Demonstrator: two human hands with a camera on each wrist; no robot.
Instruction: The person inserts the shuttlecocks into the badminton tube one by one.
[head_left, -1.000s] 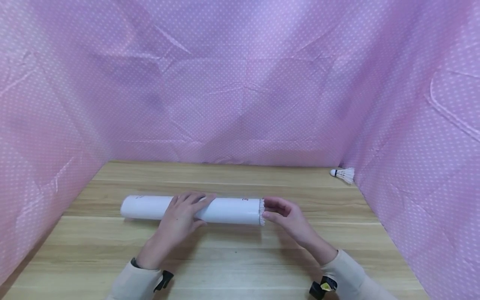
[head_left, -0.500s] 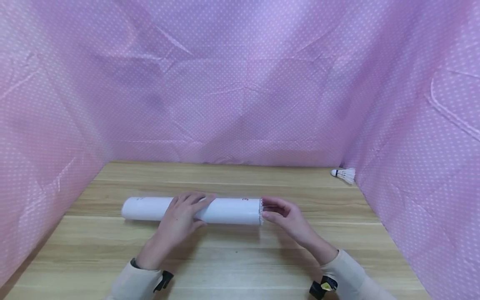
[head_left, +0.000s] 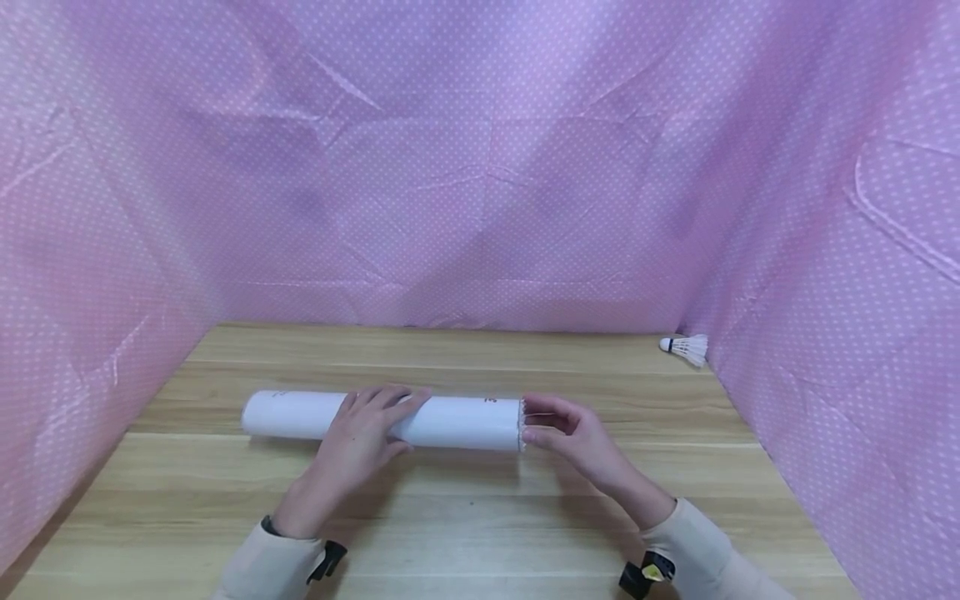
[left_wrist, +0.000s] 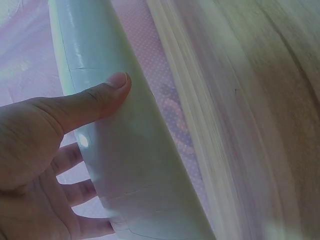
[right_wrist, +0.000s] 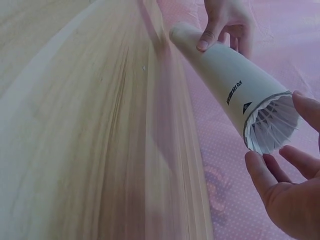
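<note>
A long white shuttlecock tube lies crosswise in front of me in the head view. My left hand grips it near the middle; in the left wrist view the thumb presses one side of the tube and the fingers reach behind. At its right-hand end, the feather skirt of a shuttlecock fills the mouth, only a thin white fringe outside. My right hand has its fingertips spread round that rim, touching the feathers' edge. The shuttlecock's cork is hidden inside the tube.
Another white shuttlecock with a dark band lies at the table's back right corner. Pink dotted cloth hangs along the back and both sides of the wooden table.
The feather fringe at the tube's right end has slid a little further in, with my right fingertips following it left. My left hand keeps its place on the tube.
</note>
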